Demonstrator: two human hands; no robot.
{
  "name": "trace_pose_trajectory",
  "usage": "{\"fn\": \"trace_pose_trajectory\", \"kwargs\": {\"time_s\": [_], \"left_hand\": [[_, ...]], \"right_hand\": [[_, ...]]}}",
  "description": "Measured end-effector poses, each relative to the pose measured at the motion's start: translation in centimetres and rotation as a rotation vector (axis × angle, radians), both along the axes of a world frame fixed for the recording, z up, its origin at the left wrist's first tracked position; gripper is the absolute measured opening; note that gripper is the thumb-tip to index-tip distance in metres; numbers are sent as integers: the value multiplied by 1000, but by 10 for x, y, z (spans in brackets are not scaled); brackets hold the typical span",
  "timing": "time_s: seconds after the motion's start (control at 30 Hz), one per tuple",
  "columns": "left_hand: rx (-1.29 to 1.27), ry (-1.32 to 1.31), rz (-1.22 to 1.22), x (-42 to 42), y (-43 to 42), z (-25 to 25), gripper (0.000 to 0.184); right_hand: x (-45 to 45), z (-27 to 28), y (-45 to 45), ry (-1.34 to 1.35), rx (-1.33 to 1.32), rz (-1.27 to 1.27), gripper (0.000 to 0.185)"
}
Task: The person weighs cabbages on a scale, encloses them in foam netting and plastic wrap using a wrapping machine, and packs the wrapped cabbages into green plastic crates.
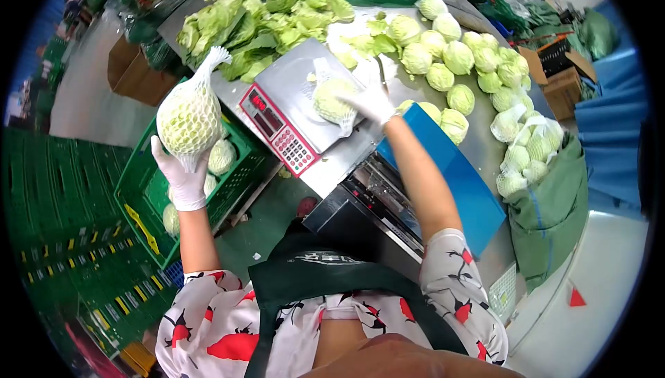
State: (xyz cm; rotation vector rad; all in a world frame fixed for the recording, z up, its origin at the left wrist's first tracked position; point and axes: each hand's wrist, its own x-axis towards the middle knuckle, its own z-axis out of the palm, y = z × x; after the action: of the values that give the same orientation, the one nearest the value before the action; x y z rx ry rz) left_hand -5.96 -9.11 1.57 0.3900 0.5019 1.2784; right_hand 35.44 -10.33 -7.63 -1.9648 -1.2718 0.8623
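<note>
My left hand (181, 177), in a white glove, holds up a cabbage in a white foam net (187, 120) from below, over the green crate. The net's gathered end points up and to the right. On the plate of the red-and-white weighing scale (291, 144) lies a second netted cabbage (331, 101). My right hand (374, 103), also gloved, grips the right side of that cabbage; its fingertips are slightly blurred. Red digits glow on the scale's display (258, 103).
Netted cabbages lie in the green crate (166, 257). Loose leaves (277, 21) pile up behind the scale. Bare cabbages (458, 57) crowd the metal table's right side, near bagged netted ones (540, 144). A machine with a blue cover (450, 181) stands beneath my right forearm.
</note>
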Motion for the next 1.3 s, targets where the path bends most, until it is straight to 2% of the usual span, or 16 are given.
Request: {"fn": "trace_pose_trajectory", "kwargs": {"time_s": [0.07,0.2,0.23,0.33,0.47,0.5,0.63,0.73,0.8,0.87,1.0,1.07,1.13,1.2,1.23,1.3], "left_hand": [[33,98,41,-22,-4,4,73],[60,108,101,-47,-7,-1,72],[76,111,100,-48,-7,-2,72],[103,122,84,-35,-8,0,71],[93,177,-7,3,-11,-3,79],[69,136,-72,14,-9,-10,82],[67,136,-294,83,-16,-32,85],[97,165,-486,150,-40,-34,80],[161,199,-646,199,-58,-35,78],[211,317,-689,249,-90,-23,78],[585,560,-718,332,-143,-77,87],[943,1023,-619,347,-172,-77,94],[1134,1207,-664,346,-178,-64,95],[1290,1271,-594,345,-175,-70,96],[1266,1269,-630,344,-175,-70,103],[1214,1234,-734,344,-172,-70,105]], "right_hand": [[10,23,-2,276,181,29,101],[9,46,2,234,58,-35,105],[24,2,19,252,17,7,109],[-11,24,7,304,42,37,111],[-49,4,1,339,191,156,82],[-51,-13,6,400,201,176,61],[-33,1,-24,1154,44,-192,45],[-1,54,-97,944,374,-148,44],[21,67,-161,750,457,-316,47],[43,64,-225,638,443,-487,55],[66,62,-320,516,262,-665,68],[67,36,-351,276,188,-805,71],[68,39,-368,124,134,-796,87],[74,26,-376,-51,35,-769,96],[75,20,-376,76,47,-794,112],[76,9,-377,93,116,-830,111]]}}
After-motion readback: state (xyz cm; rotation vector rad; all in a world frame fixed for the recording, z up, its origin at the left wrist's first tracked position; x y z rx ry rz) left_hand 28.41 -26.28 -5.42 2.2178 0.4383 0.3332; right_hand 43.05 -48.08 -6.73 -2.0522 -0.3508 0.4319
